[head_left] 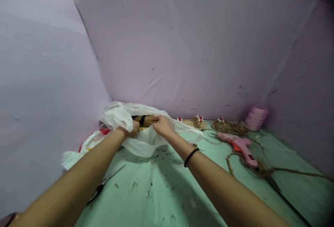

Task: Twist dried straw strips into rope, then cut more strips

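Note:
A white plastic bag lies against the back wall with its mouth towards me. Inside it shows a bundle of dry tan straw with a black band round it. My left hand reaches into the bag, closed at the bundle's near left side; its fingertips are partly hidden. My right hand pinches the right end of the straw between thumb and fingers, and wears a black band at the wrist.
Scissors lie beside my left forearm. To the right are a pink glue gun with its cord, brown twine, a pink thread spool and woven slippers with red-and-white trim. Lilac walls enclose the green surface.

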Demonstrator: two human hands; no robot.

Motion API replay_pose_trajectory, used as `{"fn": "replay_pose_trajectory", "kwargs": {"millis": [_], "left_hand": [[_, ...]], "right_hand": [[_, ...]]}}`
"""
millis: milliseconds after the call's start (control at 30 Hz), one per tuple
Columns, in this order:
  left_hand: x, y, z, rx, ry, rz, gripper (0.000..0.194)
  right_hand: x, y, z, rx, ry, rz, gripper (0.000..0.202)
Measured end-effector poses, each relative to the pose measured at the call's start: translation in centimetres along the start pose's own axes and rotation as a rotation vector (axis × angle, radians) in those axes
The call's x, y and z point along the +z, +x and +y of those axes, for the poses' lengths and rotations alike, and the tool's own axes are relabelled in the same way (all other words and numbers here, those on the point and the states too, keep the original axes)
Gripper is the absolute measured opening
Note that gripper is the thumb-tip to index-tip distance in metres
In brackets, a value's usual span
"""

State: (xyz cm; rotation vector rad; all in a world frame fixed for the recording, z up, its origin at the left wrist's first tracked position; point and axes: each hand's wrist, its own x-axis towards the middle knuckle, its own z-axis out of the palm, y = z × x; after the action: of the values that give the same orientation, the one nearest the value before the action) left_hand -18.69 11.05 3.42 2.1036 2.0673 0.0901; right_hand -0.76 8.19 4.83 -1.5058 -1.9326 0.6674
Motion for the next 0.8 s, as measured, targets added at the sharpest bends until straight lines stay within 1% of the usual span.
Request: {"fn": "replay_pose_trajectory", "kwargs": {"millis": [100, 167, 233, 267, 367, 433, 467, 600, 733, 800], "left_hand": [[-2.8, 0.4, 0.9, -0.037, 0.066, -0.021, 0.012], [-4.8, 0.5, 1.6, -0.034, 0.072, -0.008, 0.01], [-6.4, 0.5, 2.1, -0.02, 0.058, 0.01, 0.01], [-7.0, 0.4, 2.4, -0.012, 0.046, 0.019, 0.011], [-8.1, 0.0, 2.8, 0.008, -0.017, 0.044, 0.011], [-8.5, -0.5, 3.1, 0.018, -0.075, 0.055, 0.012], [-8.7, -0.8, 3.2, 0.027, -0.109, 0.054, 0.013], [-10.1, -2.0, 3.8, 0.107, -0.285, 0.023, 0.013], [-11.8, -3.5, 4.7, 0.138, -0.434, 0.023, 0.011], [-12.3, -4.3, 5.2, 0.201, -0.546, 0.006, 0.009]], "right_hand": [[-0.1, 0.2, 0.1, -0.014, 0.058, -0.008, 0.04], [-0.2, 0.3, 0.1, -0.011, 0.064, -0.001, 0.04], [-0.5, 0.0, 0.0, -0.05, 0.021, -0.002, 0.041], [-0.7, -0.2, -0.1, -0.095, -0.027, -0.032, 0.041], [-1.1, -1.1, -0.2, -0.249, -0.202, -0.233, 0.038], [-1.3, -1.6, -0.3, -0.287, -0.279, -0.347, 0.032], [-1.4, -1.8, -0.4, -0.29, -0.298, -0.373, 0.029], [-2.0, -2.5, -1.0, -0.308, -0.333, -0.391, 0.026], [-3.1, -3.3, -1.9, -0.36, -0.337, -0.392, 0.025], [-3.7, -3.7, -2.2, -0.353, -0.323, -0.404, 0.024]]}}
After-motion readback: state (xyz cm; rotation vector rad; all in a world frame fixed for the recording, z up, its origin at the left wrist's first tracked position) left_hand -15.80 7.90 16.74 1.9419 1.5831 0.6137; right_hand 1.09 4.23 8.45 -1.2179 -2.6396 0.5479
